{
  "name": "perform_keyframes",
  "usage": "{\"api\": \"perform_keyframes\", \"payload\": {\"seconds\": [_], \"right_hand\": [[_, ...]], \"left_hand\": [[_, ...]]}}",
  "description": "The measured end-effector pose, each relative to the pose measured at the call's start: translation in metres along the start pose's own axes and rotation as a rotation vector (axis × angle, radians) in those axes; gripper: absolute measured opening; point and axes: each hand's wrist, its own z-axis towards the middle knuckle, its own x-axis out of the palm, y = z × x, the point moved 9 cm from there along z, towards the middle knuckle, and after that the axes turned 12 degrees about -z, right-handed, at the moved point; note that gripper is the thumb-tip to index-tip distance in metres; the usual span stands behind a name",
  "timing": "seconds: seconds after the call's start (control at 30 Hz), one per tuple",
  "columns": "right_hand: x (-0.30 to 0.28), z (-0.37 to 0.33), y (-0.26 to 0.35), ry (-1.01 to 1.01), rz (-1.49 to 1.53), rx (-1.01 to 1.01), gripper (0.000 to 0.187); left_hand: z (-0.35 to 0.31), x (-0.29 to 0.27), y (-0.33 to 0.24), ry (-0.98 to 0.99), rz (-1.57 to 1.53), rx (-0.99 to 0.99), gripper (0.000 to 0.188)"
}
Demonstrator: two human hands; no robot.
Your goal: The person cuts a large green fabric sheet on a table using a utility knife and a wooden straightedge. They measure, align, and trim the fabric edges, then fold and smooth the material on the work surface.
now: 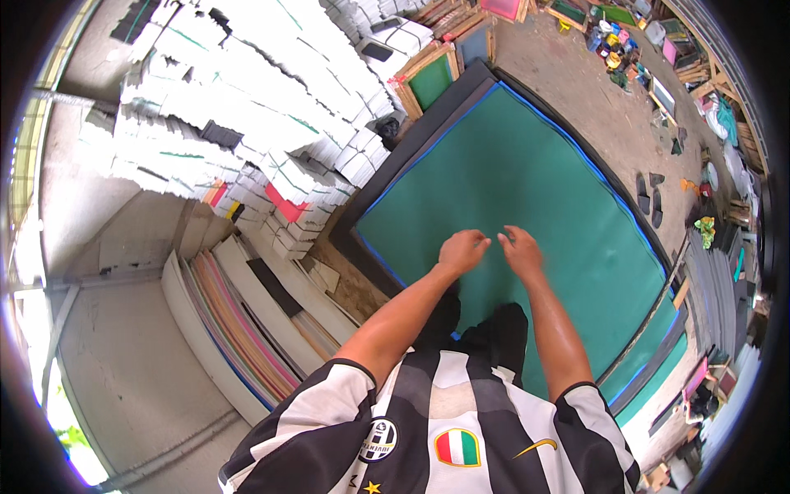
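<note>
Both of my hands are held in the air above a stack of large green sheets [510, 156] with blue and black layers showing at its edges. My left hand [463, 252] is loosely curled, thumb and fingertips a little apart, with nothing visible in it. Close by on its right, my right hand [522, 251] has its fingers slightly bent and apart, also with nothing visible in it. A small gap separates the two hands. Neither appears to touch the top sheet, though the exact height above it is hard to judge.
Tall piles of white sheets [239, 90] stand at the far left. Coloured sheets [239, 313] lean against the wall at near left. Wooden frames [432, 78] rest beyond the stack. Sandals [650, 198] and clutter lie on the floor at right, beside grey sheets [716, 280].
</note>
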Motion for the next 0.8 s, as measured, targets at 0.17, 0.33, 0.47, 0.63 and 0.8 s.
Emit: {"api": "perform_keyframes", "payload": {"seconds": [0.17, 0.33, 0.47, 0.63, 0.8], "right_hand": [[0.023, 0.058, 0.062, -0.048, 0.018, 0.044, 0.042], [0.072, 0.107, 0.071, 0.044, 0.077, 0.163, 0.042], [0.120, 0.149, 0.084, 0.023, 0.104, 0.212, 0.041], [0.158, 0.181, 0.113, 0.051, 0.084, 0.227, 0.039], [0.193, 0.204, 0.143, 0.079, 0.147, 0.278, 0.041]], "left_hand": [[0.046, -0.058, 0.029, 0.039, 0.021, -0.077, 0.036], [0.106, -0.081, 0.050, 0.123, 0.058, -0.084, 0.036], [0.149, -0.103, 0.090, 0.204, 0.043, -0.117, 0.035], [0.179, -0.146, 0.131, 0.227, 0.132, -0.147, 0.036], [0.190, -0.177, 0.160, 0.295, 0.227, -0.197, 0.038]]}}
